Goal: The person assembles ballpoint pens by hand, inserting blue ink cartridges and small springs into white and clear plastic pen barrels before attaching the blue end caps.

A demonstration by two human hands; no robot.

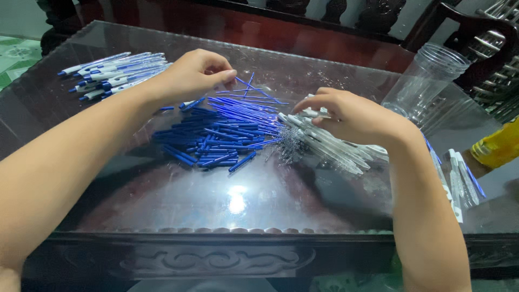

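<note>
My left hand (pixel 192 73) hovers over the far side of a heap of thin blue pen refills (pixel 240 108), its fingertips pinched on one refill (pixel 257 91). Below them lies a pile of short blue pen parts (pixel 203 143). My right hand (pixel 351 116) rests on a pile of clear white pen barrels (pixel 330 148), fingers curled around one barrel. A small cluster of metal springs (pixel 289 146) sits between the blue parts and the barrels. Assembled white-and-blue pens (pixel 111 73) lie in a bundle at the far left.
Everything lies on a glass-topped dark wooden table (pixel 232 205) with a carved front edge. A clear plastic jar (pixel 427 81) lies tilted at the far right. More pen parts (pixel 459 181) lie at the right edge, next to a yellow object (pixel 500 146).
</note>
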